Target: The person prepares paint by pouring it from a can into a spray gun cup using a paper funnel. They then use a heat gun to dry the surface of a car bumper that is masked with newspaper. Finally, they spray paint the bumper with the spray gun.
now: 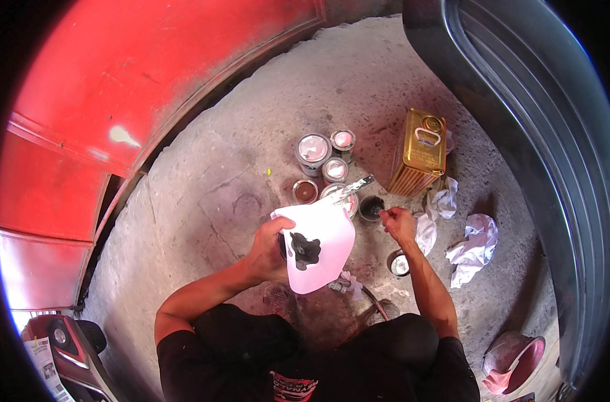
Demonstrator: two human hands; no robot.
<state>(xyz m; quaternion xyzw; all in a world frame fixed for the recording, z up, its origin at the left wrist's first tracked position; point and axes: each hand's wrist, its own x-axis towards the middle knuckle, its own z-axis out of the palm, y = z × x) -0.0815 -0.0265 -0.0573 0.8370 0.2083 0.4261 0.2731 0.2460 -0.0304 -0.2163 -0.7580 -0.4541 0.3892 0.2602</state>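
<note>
My left hand [270, 249] grips the left edge of a pale pink sheet [335, 244], thumb on top. Wet-looking black paint [306, 252] is smeared on the sheet near that thumb. My right hand [399, 224] is closed in a pinch at the rim of a small cup of dark paint [370, 208]; what its fingers hold is too small to make out. Beyond the sheet's far edge a paint-stained flat stick [356, 187] slants over a can partly hidden by the sheet. Left of it stands an open can of brown paint [305, 192].
Several lidded paint cans, including a large one [314, 149], stand ahead. A gold rectangular tin [419, 153] and crumpled white paper [476, 248] lie to the right, with a small open can [399, 264] nearer. Red panels [117, 80] and a dark curved panel [519, 100] flank the concrete floor.
</note>
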